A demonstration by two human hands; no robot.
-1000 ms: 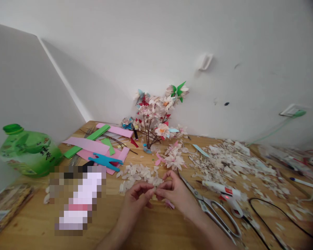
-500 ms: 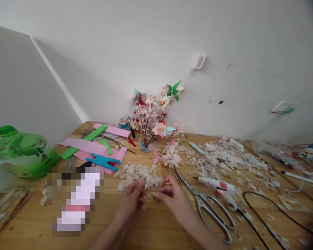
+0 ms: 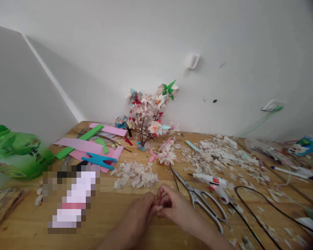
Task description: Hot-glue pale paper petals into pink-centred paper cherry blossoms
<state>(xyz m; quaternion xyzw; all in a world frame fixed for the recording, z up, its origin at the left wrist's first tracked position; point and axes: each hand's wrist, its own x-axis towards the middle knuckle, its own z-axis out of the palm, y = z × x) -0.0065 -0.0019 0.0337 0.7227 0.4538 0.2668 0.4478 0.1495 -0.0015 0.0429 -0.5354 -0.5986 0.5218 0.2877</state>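
The hands meet, hiding anything held between them.

A green bottle with a darker green cap; pink and green paper strips; a bright blue paper cutout; pinkish-white petals; a honey-brown wood-grain table.

Only one marking comes close to legible: dark brush-style Chinese characters on the side of the green bottle at the desk's left edge (too soft and curved to read with certainty). Any print on the blue packet by the right edge is too small to tell, and the pixelated object is blurred to blocks.
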